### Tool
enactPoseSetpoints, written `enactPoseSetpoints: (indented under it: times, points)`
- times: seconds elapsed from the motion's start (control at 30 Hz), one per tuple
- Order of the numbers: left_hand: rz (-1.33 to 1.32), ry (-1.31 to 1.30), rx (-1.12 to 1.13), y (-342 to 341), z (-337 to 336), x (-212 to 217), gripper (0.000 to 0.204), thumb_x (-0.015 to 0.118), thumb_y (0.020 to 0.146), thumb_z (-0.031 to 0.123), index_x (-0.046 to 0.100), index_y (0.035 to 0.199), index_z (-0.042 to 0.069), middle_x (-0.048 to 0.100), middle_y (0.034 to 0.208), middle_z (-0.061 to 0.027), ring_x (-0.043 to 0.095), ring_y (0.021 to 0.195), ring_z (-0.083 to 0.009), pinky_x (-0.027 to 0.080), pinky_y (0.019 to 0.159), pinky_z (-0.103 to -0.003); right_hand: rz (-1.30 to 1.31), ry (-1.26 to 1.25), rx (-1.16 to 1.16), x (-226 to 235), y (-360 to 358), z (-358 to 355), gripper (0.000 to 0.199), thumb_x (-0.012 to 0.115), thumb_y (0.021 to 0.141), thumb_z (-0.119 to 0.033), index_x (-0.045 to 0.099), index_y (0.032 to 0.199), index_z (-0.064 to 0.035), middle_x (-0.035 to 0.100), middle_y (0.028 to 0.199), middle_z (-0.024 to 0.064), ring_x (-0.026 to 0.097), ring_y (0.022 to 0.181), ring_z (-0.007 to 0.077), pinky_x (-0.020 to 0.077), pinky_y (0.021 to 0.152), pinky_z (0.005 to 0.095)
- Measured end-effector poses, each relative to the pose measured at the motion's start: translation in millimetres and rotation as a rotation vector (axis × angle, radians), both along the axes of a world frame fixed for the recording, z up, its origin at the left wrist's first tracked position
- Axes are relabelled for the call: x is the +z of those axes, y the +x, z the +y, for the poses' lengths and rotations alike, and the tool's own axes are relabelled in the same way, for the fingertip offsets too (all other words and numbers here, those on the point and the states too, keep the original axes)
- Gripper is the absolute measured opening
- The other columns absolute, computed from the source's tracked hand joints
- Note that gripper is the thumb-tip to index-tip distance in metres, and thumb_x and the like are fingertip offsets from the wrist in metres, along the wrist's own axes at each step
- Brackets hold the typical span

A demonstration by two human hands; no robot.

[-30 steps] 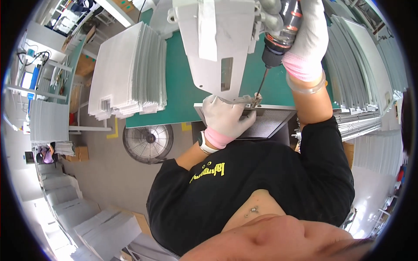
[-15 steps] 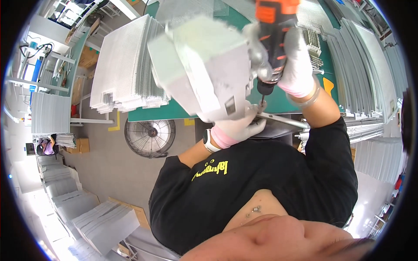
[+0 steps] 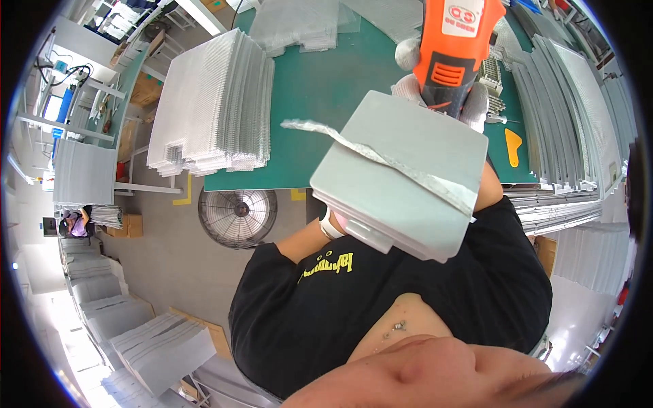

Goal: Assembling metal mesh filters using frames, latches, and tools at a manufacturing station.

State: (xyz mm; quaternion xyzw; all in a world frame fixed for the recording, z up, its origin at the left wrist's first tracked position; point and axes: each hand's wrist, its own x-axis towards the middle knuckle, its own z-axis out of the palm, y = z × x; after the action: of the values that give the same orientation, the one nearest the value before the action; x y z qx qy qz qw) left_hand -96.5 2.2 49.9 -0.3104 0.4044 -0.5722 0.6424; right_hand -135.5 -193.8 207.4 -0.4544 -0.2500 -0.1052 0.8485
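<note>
A cordless drill, orange and black, stands in front of me with its lower end behind a grey case. My right hand, in a white glove, is closed around the drill, fingers showing on both sides. The grey lidded case hangs close in view, with a crumpled silvery strip across its top; what holds it up does not show. Of my left hand only the pink cuff edge shows, beside a white watch; its fingers are hidden behind the case, as is the drill's tip.
Stacked mesh panels stand on the left of the green table. More metal sheets line the right side, near a yellow scraper. A round floor fan sits below the table's edge. A person is far left.
The grey case has swung right and nearer to me, now covering my left hand and the drill's tip. The metal bar at my left hand is now hidden. The drill appears slightly farther right.
</note>
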Motion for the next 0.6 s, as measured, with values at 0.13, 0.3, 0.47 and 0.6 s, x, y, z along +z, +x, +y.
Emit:
enactPoseSetpoints:
  times: [0.13, 0.3, 0.47, 0.6]
  points:
    - [1.255, -0.012, 0.0, 7, -11, 42, 0.043, 0.053, 0.097, 0.035, 0.042, 0.134, 0.017, 0.044, 0.116, -0.0057, 0.05, 0.106, -0.0231, 0.043, 0.087, -0.038, -0.024, 0.052, 0.009, -5, -2, -5, 0.09, 0.059, 0.086, -0.068, 0.037, 0.138, 0.0016, 0.053, 0.064, 0.0015, 0.042, 0.041, 0.0022, 0.0329, 0.037, 0.0161]
    - [2.587, -0.723, -0.559, -5, -28, 41, 0.029, 0.076, 0.079, 0.024, 0.067, 0.101, 0.008, 0.057, 0.076, -0.0071, 0.059, 0.07, -0.0225, 0.045, 0.063, -0.034, -0.012, -0.005, -0.117, 13, 3, -6, 0.092, 0.062, 0.085, -0.067, 0.039, 0.141, 0.0021, 0.056, 0.072, -0.0009, 0.053, 0.066, 0.0078, 0.0429, 0.064, 0.0222]
    - [2.259, -0.74, -0.517, 5, -30, 65, 0.029, 0.08, 0.068, 0.03, 0.064, 0.084, 0.012, 0.058, 0.069, -0.0034, 0.058, 0.067, -0.021, 0.039, 0.061, -0.039, -0.127, 0.368, -0.196, 72, 4, -34, 0.06, 0.05, 0.098, -0.057, 0.052, 0.127, -0.0053, 0.058, 0.079, 0.0052, 0.056, 0.055, 0.0076, 0.0463, 0.046, 0.0178]
    - [2.128, -0.773, -0.559, 24, -32, 93, 0.025, 0.077, 0.066, 0.033, 0.063, 0.077, 0.015, 0.056, 0.066, -0.001, 0.057, 0.066, -0.0226, 0.04, 0.064, -0.04, -0.246, -0.102, -0.95, 121, -7, -66, 0.032, 0.056, 0.101, -0.035, 0.062, 0.116, -0.0069, 0.068, 0.084, 0.0039, 0.062, 0.063, 0.0081, 0.0517, 0.056, 0.0185]
